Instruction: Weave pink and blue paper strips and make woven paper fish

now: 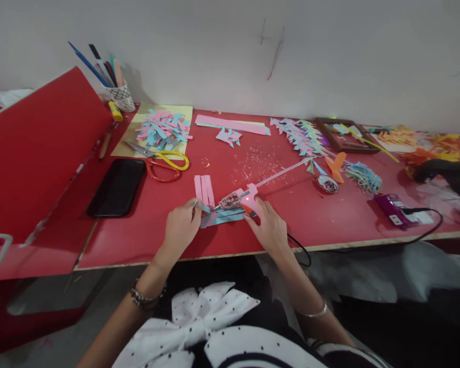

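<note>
Left hand (181, 225) pinching paper (205, 208), right hand (269, 225) gripping glue gun (248, 196), gluing is likely being done near the surface's (214, 243) front edge, care needed.

The left hand (181, 225) sits toward 8 o'clock from the middle of the view, its back uppermost, thumb and forefinger drawn together in a pinch aimed at about 1 o'clock. The right hand (271, 229) sits toward 4 o'clock, near the left but apart from it, fingers curled in a grip and thumb pointing toward 10 o'clock. Both forearms are bare: the left forearm (117, 323) slants up toward 1 o'clock, the right forearm (303, 292) toward 11, each wrist roughly straight.
</note>
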A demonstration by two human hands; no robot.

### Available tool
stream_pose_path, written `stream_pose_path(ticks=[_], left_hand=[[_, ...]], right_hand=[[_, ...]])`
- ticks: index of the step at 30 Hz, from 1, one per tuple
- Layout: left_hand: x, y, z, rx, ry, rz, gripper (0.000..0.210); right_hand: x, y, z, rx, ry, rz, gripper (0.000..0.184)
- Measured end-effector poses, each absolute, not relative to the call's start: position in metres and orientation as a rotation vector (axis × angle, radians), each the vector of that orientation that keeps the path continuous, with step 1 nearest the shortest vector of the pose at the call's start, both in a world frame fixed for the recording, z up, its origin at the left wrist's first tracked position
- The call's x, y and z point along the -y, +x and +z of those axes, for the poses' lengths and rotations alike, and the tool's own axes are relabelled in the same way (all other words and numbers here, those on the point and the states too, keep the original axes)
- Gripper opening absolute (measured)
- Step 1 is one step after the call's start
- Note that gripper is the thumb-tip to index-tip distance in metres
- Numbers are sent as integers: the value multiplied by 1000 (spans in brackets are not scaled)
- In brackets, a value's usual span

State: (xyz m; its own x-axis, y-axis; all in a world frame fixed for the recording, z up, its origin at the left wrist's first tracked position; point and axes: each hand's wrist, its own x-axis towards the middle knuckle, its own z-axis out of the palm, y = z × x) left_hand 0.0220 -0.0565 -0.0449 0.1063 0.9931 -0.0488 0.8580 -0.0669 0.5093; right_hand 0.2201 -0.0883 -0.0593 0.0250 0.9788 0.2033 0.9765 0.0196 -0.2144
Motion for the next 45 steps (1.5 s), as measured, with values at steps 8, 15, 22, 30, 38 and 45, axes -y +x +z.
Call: stream_pose_path(ticks=[8, 15, 22, 30, 38, 45], left_hand=[[56, 21, -49, -1813, 1985, 439, 38], [56, 21, -50, -1807, 1982, 464, 37], [56, 23, -45, -1839, 1988, 394, 35], [56, 23, -45, -1849, 1991, 396, 34], [56, 23, -46, -1848, 1973, 412, 35], [55, 23, -46, -1829, 1960, 429, 36]], right_hand=[[89, 219, -59, 2021, -2029, 19, 39], [89, 220, -60, 2006, -2013, 19, 36], [90, 225, -60, 1971, -2029, -15, 35], [92, 234, -60, 1904, -2066, -55, 34], [93, 242, -56, 1868, -2100, -55, 35], [96, 252, -54, 1834, -2091, -111, 36]])
